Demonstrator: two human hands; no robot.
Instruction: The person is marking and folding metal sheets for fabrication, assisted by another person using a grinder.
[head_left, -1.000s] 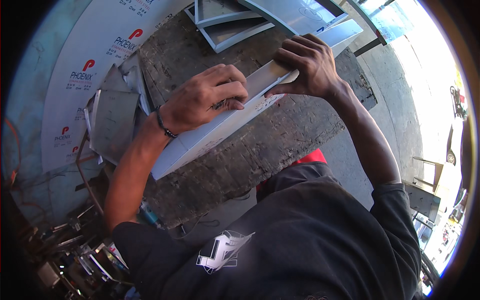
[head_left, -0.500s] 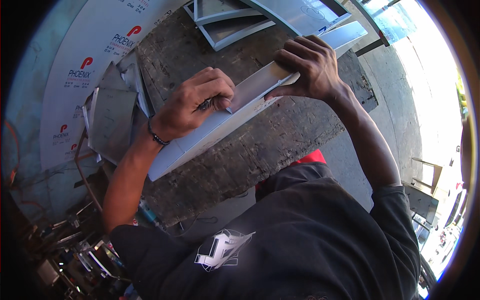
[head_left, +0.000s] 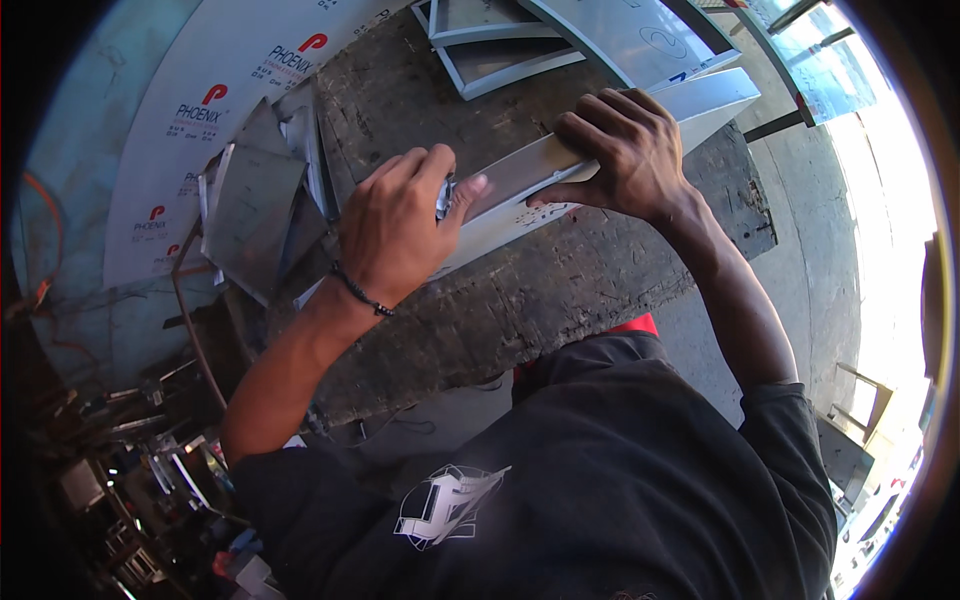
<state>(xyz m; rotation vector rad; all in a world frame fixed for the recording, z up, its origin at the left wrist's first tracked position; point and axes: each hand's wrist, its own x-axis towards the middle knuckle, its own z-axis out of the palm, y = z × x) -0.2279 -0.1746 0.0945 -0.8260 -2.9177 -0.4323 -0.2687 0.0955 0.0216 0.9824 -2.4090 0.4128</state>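
Note:
A long, slightly curved sheet-metal channel (head_left: pixel 520 178) lies slantwise in front of me, its inner face bare and its near outer side whitish. My right hand (head_left: pixel 630 150) is closed round its upper rim, fingers over the far side and thumb pressed on the near side. Over the channel's lower left part is my left hand (head_left: pixel 400 215), with curled fingers round a small silver tool (head_left: pixel 443 200); most of that tool is hidden in the palm. The left thumb sticks out and is slightly blurred. A dark bead bracelet circles this wrist.
The worn dark workbench (head_left: pixel 470 330) lies under the channel. Bent metal pieces (head_left: pixel 255 210) stack at left beside a film-covered sheet (head_left: pixel 140 190). Curved metal frames (head_left: pixel 510 70) and a film-covered curved panel (head_left: pixel 640 50) lie at the far side. Scrap metal (head_left: pixel 150 480) crowds the lower left.
My left hand has turned from pinching a slim pointed tool against the channel to a looser curl with the thumb out. My right hand keeps its grip. The view has shifted slightly.

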